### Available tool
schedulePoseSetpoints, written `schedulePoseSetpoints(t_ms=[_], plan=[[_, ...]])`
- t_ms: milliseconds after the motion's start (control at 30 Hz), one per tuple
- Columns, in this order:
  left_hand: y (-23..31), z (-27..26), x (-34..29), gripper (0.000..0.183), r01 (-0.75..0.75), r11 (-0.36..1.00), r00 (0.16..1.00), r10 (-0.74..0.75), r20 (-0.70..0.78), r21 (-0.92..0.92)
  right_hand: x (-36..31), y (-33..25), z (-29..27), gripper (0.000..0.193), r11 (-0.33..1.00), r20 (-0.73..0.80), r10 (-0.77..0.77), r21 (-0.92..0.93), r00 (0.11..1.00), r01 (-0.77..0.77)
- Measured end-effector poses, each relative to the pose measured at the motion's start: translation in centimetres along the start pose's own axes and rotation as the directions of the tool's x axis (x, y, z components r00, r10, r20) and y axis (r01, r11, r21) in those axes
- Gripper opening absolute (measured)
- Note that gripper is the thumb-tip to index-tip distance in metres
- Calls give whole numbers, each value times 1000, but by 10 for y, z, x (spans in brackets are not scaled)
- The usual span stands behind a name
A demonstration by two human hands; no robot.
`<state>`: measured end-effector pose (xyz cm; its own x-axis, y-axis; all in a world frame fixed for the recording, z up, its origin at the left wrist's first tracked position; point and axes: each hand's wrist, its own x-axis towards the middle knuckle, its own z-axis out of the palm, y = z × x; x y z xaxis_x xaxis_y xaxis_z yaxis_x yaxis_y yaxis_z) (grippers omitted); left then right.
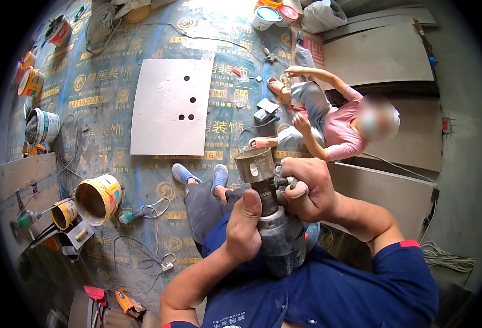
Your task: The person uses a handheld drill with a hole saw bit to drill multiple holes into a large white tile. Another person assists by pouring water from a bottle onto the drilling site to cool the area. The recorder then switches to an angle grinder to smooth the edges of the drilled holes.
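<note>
A power drill [282,247] stands upright against my body, with a wide metal hole saw [254,165] in its chuck [265,195], teeth upward. My left hand [243,227] is closed round the drill's left side, thumb pointing up. On the other side, my right hand [311,187] pinches the small bar of what looks like a chuck key [290,182] against the chuck. Beyond my feet, a pale tile [167,104] with several round holes lies flat on the printed floor sheet.
A person in pink [343,121] sits at the right beside stacked tiles [380,54]. Buckets [110,191] line the left side, near another drill [25,220]. A green-ended tool [127,217] and its cord [142,252] lie on the floor. A coiled cable [448,258] is at the far right.
</note>
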<state>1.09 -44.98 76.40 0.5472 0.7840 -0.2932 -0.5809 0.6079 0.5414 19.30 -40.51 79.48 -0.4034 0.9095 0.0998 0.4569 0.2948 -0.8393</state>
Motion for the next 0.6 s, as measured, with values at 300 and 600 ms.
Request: schedulePoseSetpoints(t_ms=[300, 600], plan=[[7, -1, -5, 63, -95, 991, 993, 87, 84, 90, 24, 7, -10, 44, 920, 147, -344, -146, 928, 364], [1, -3, -10, 57, -100, 995, 995, 100, 16, 23, 6, -18, 12, 52, 999, 12, 37, -15, 999, -37]])
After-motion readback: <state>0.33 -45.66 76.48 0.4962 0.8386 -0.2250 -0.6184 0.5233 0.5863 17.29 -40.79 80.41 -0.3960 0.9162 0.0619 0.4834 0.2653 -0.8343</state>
